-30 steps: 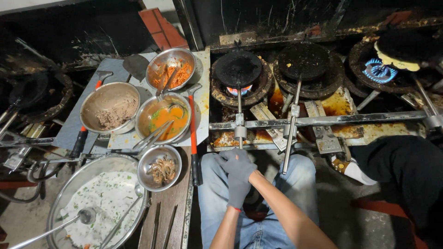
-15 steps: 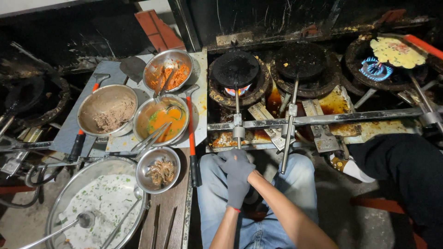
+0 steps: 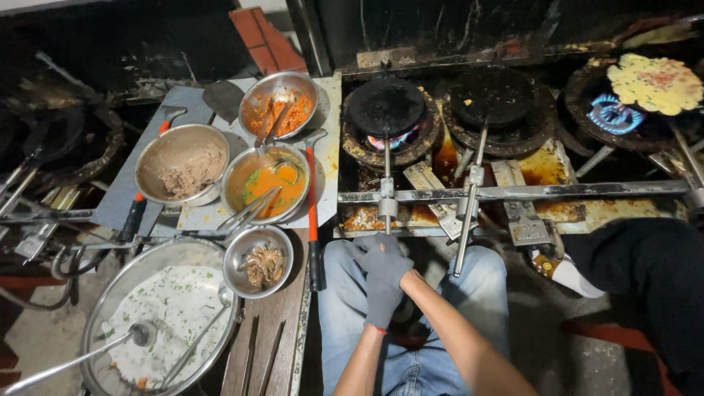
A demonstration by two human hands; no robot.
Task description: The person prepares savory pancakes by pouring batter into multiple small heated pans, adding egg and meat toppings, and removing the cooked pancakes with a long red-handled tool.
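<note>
- Right now I have both gloved hands just below the near end of the long handle [image 3: 386, 176] of the small black pan [image 3: 386, 107], which sits on the lit left burner.
- My left hand [image 3: 381, 302] and right hand [image 3: 386, 255] overlap, with the fingers folded together over one another. I cannot tell whether either hand is pinching the handle's end.
- The handle runs straight toward me across the metal rail [image 3: 557, 191] and passes through a small bracket there.
- To do this well, I judge one hand should take the handle end squarely. That keeps the pan level over the flame and stops it rocking on the rail.
- The second pan [image 3: 491, 95] has its handle slanting down just to the right, so I would keep my elbow clear of it.
- A red-handled tool [image 3: 312, 192] lies just to the left, next to the bowl of orange sauce [image 3: 265, 183]. Any reach that way should stay low and short.
- Another person's dark sleeve [image 3: 645, 271] is well off to the right, below the pan holding a yellow omelette [image 3: 655, 83].
</note>
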